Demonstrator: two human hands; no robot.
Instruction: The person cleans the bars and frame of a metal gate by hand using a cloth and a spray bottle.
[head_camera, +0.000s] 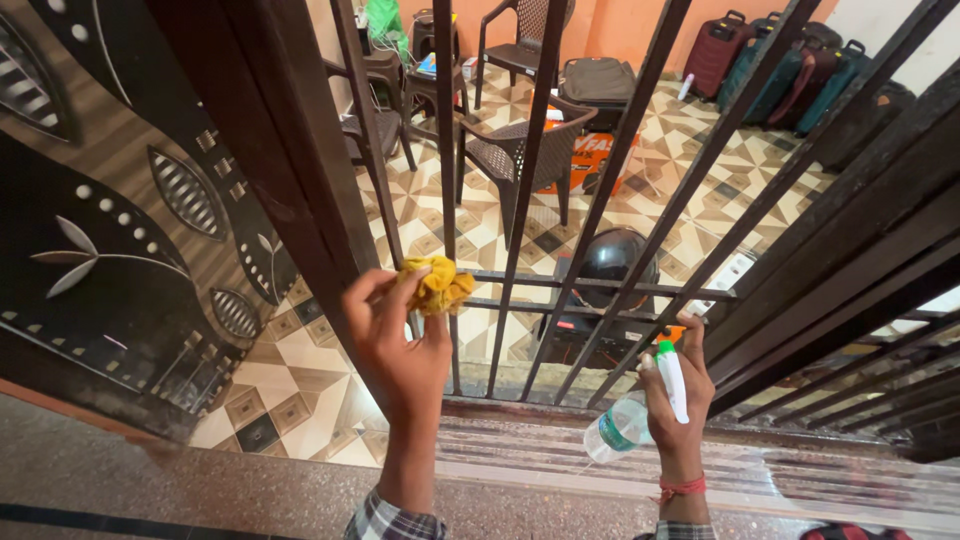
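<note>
My left hand (395, 335) grips a crumpled yellow cloth (436, 284) and presses it against a vertical bar of the dark metal grille gate (520, 190), just above the lower crossbars. My right hand (672, 395) holds a clear plastic spray bottle (625, 422) with a white and green trigger head, low by the grille's bottom rail. The bottle's nozzle points up toward the bars. A red thread sits on my right wrist.
A dark carved wooden door (110, 230) stands open at the left. Beyond the bars lie a patterned tile floor (440, 225), brown plastic chairs (515, 150), a black helmet (612, 262) and several suitcases (790, 65). A stone threshold (520, 455) runs beneath the gate.
</note>
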